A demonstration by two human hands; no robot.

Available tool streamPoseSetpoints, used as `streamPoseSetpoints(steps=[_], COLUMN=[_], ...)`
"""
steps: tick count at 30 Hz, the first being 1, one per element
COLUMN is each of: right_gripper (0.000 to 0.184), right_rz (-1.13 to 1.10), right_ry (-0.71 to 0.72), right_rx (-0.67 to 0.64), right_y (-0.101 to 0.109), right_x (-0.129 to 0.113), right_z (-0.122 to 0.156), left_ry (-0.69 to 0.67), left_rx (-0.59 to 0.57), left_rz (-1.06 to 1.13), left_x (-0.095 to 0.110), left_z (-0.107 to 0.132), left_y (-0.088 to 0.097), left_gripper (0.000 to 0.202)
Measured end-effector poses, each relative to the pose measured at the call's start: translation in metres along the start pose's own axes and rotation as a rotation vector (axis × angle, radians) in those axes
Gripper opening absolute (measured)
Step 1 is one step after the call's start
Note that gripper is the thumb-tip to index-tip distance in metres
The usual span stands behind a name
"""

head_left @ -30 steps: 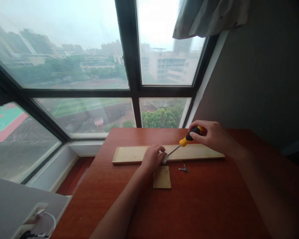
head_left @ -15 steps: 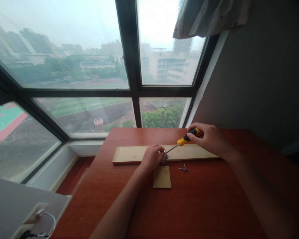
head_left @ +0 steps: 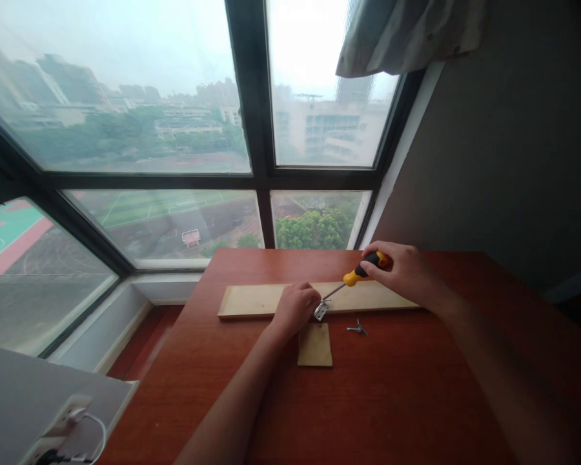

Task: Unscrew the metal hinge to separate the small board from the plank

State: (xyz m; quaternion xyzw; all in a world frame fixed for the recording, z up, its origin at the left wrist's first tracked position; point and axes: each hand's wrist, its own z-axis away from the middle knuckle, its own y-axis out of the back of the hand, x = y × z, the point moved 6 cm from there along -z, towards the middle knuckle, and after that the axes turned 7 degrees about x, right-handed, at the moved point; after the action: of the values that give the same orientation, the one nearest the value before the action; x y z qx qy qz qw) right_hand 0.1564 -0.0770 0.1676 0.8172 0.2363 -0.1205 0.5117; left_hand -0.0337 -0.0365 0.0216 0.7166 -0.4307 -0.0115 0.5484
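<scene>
My right hand is closed round the yellow and black handle of a screwdriver, whose shaft slants down left to a small metal hinge. My left hand is closed, its fingers pinching that hinge at the front edge of a long pale wooden board. A small square wooden piece lies just in front of the hinge. Loose screws lie on the red-brown table to the right of it.
The table stands against a big window with a dark frame, a grey wall to the right. A curtain hangs at the top right. At the lower left a white power strip with a cable lies on a grey surface.
My right hand with the screwdriver has shifted slightly left and up, and the handle has turned a little. My left hand stays on the hinge.
</scene>
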Motion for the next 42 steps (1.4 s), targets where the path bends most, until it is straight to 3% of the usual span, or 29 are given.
streamPoseSetpoints(steps=[9,16,22,27,31,36,42], right_gripper=[0.017,0.018,0.02,0.023,0.026,0.027,0.024], right_rz=[0.013,0.028,0.027,0.015,-0.009,-0.088,-0.094], right_ry=[-0.002,-0.041,-0.08,-0.15,-0.218,-0.292,-0.318], right_rx=[-0.003,0.026,0.063,0.14,0.158,0.116,0.043], right_y=[0.001,0.007,0.006,0.004,-0.003,-0.01,-0.011], right_x=[0.0,0.014,0.027,0.046,0.062,0.072,0.073], right_z=[0.0,0.002,0.007,0.016,0.026,0.036,0.045], left_ry=[-0.038,-0.041,-0.072,-0.02,-0.075,-0.23,-0.303], left_rx=[-0.098,-0.182,-0.179,-0.13,-0.111,-0.228,-0.268], left_rz=[-0.12,-0.274,-0.341,-0.258,-0.167,-0.273,-0.289], left_x=[0.014,0.02,0.02,0.018,0.039,0.077,0.086], left_z=[-0.003,-0.006,-0.005,-0.004,0.002,0.016,0.026], left_y=[-0.005,-0.009,-0.012,-0.005,-0.004,-0.027,-0.04], left_gripper=[0.018,0.016,0.015,0.014,0.014,0.014,0.012])
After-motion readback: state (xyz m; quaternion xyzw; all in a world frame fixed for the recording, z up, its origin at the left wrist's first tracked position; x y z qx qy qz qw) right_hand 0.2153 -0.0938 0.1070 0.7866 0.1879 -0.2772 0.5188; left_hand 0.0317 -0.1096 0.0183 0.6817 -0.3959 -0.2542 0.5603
